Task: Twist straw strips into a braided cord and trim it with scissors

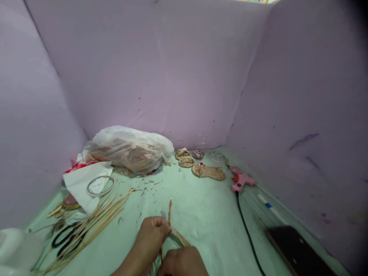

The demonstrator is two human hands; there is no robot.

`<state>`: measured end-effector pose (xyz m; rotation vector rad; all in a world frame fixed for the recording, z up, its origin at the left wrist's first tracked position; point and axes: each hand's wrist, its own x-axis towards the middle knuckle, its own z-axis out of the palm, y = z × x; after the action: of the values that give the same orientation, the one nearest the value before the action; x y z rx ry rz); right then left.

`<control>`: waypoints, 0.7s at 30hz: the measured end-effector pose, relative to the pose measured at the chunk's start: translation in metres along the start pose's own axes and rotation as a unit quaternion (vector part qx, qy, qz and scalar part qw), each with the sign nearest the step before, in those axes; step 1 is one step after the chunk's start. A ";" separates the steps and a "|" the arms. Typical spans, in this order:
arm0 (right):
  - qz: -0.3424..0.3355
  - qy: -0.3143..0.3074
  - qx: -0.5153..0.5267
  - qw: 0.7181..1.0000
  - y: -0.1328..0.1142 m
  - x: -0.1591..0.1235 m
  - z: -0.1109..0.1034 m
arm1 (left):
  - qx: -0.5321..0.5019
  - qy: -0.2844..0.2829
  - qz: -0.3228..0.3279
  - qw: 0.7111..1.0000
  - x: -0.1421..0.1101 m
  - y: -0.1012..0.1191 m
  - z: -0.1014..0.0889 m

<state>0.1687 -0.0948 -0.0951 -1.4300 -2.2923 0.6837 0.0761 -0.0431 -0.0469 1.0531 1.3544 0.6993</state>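
My left hand [152, 234] is closed, pinching a thin braided straw strand [170, 210] that sticks up from its fingertips. My right hand [183, 261] sits just below and to the right, fingers curled around loose straw strips [180, 237] that run from the braid. Both hands work low over the pale green table surface [201, 207], close to the front edge of the view.
A bundle of straw stalks [94, 222] lies left over black scissors [64, 239]. Behind are a metal ring [100, 186] on white paper, a plastic bag [129, 149], woven straw pieces [208, 171], a pink glue gun [240, 180] with black cord, a pen [268, 206], a dark phone [299, 251]. Lilac walls enclose the table.
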 end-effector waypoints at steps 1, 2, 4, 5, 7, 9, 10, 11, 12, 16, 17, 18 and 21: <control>0.001 0.005 0.036 0.999 -0.003 0.000 -0.003 | 0.000 -0.014 -0.020 1.000 -0.003 0.003 -0.001; 0.013 0.021 0.061 0.998 -0.006 -0.001 -0.006 | 0.001 -0.024 -0.036 0.999 -0.005 0.006 -0.002; 0.042 0.046 0.083 0.995 -0.013 -0.003 -0.011 | 0.004 -0.033 -0.048 0.998 -0.008 0.010 -0.002; 0.051 0.049 0.086 0.994 -0.016 -0.004 -0.014 | 0.005 -0.035 -0.051 0.998 -0.009 0.010 -0.002; 0.057 0.033 0.119 0.991 -0.021 -0.006 -0.019 | -0.001 -0.035 -0.064 0.997 -0.008 0.011 -0.003; 0.077 0.040 0.235 0.968 -0.024 -0.007 -0.028 | -0.045 -0.040 -0.065 0.996 -0.007 0.010 -0.005; 0.094 0.059 0.323 0.940 -0.024 -0.008 -0.034 | -0.078 -0.041 -0.058 0.994 -0.007 0.011 -0.006; 0.118 0.091 0.426 0.892 -0.024 -0.009 -0.042 | -0.113 -0.042 -0.049 0.992 -0.007 0.011 -0.008; 0.137 0.134 0.525 0.829 -0.021 -0.010 -0.050 | -0.144 -0.044 -0.042 0.988 -0.007 0.011 -0.010; 0.145 0.186 0.819 0.523 -0.006 -0.013 -0.084 | -0.165 -0.052 -0.060 0.983 -0.007 0.012 -0.017; 0.141 0.189 0.844 0.482 -0.003 -0.013 -0.089 | -0.155 -0.053 -0.066 0.984 -0.007 0.012 -0.017; 0.140 0.191 0.858 0.455 0.000 -0.013 -0.092 | -0.146 -0.054 -0.068 0.985 -0.007 0.012 -0.018; 0.141 0.201 0.868 0.431 0.004 -0.014 -0.094 | -0.131 -0.063 -0.069 0.987 -0.007 0.012 -0.018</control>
<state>0.2270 -0.0858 -0.0208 -0.5181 -0.0751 1.6638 0.0597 -0.0408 -0.0313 0.7742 1.1780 0.6748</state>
